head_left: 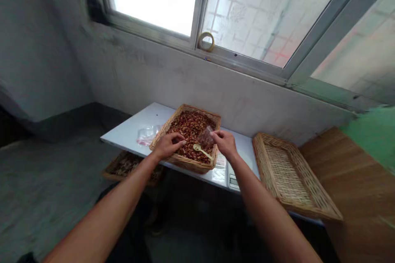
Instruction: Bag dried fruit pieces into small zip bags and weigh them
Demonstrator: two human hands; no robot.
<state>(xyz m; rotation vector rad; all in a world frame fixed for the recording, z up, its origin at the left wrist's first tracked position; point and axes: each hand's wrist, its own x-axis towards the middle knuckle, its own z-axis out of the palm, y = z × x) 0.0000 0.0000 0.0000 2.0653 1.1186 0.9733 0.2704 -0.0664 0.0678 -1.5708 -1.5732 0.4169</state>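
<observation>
A wicker basket [197, 167] full of dried reddish-brown pieces [193, 125] stands on the white table in front of me. My right hand [225, 143], over the basket's right side, pinches a small clear plastic bag [206, 136] between thumb and fingers. Above the left side of the basket is my left hand [169, 145], its fingers loosely bent, with a small gap between thumb and forefinger and nothing visible in them. A pale spoon [202, 152] lies on the dried pieces between my hands, its handle towards the right rim.
Clear plastic bags [147, 134] lie left of the basket on the white table [123, 133]. A scale [233, 181] sits to the right, partly behind my forearm. Further right is an empty wicker tray [285, 172]. Another filled basket [125, 165] stands lower left. A tape roll [206, 42] rests on the windowsill.
</observation>
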